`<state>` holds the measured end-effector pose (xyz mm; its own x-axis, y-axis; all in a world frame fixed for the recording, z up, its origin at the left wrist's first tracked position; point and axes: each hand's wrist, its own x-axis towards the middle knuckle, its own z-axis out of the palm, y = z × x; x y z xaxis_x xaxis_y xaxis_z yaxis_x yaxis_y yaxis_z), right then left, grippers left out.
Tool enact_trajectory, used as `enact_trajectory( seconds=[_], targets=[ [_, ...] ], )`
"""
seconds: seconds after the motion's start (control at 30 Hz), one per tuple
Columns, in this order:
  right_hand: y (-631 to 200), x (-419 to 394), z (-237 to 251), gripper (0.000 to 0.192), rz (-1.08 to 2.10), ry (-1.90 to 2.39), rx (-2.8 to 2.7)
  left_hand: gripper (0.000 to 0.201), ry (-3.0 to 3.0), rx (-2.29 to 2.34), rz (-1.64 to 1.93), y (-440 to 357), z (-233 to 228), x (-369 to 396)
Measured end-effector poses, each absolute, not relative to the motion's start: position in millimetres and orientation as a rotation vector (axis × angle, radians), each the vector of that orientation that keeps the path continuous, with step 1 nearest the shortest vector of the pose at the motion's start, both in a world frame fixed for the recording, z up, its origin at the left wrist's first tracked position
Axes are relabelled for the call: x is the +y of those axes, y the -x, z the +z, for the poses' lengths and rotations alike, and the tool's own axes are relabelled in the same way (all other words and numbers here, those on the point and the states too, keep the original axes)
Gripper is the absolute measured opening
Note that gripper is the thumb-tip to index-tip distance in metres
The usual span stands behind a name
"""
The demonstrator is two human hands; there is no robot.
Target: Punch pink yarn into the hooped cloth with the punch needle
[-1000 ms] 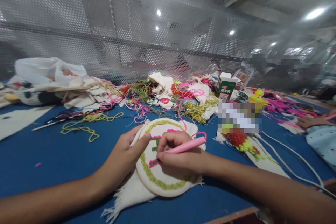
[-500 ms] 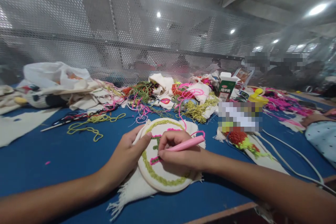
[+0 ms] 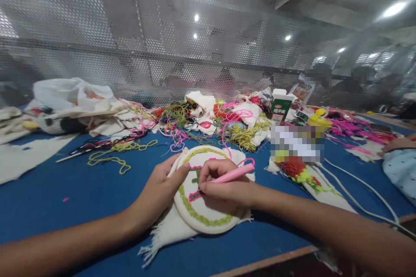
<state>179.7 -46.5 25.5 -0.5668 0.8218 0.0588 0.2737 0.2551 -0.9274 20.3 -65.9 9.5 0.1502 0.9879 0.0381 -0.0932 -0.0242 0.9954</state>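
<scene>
My left hand (image 3: 162, 186) grips the left rim of a round embroidery hoop (image 3: 212, 228), its thumb lying on the stretched white cloth (image 3: 206, 210). Stitched on that cloth are a yellow-green ring and a green figure edged in pink. My right hand (image 3: 224, 181) is closed around a pink punch needle (image 3: 234, 173), held slanted, with its tip hidden behind the fingers near the stitched figure. Pink yarn (image 3: 224, 138) runs from the needle's back end toward the heap behind. Frayed cloth edges stick out below the hoop.
Tangled yarn (image 3: 177, 117) and cloth scraps lie along the back of the blue table (image 3: 97, 225). A green and white carton (image 3: 280, 106) and a yellow container (image 3: 318, 119) stand behind right. A white cable (image 3: 364, 186) crosses the right side. Another person's sleeve (image 3: 401, 171) shows far right.
The hoop and both hands have shifted very slightly right in view, as has the table around them. My right hand keeps hold of the punch needle, and my left hand stays on the rim.
</scene>
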Motion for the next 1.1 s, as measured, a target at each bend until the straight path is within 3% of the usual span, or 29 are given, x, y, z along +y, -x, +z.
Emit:
enact_trajectory(
  seconds=[0.37,0.83,1.1],
  targets=[
    [-181,-47,26,0.009,1.375,0.922,-1.818,0.033,-1.236,0.974,1.199,-21,10,-64],
    [-182,-44,22,0.011,1.54,0.796,-1.561,0.034,-1.199,0.922,1.215,-23,14,-64],
    [-184,-43,32,0.01,1.337,0.888,-1.926,0.03,-1.214,0.921,1.221,-20,9,-62]
  ],
)
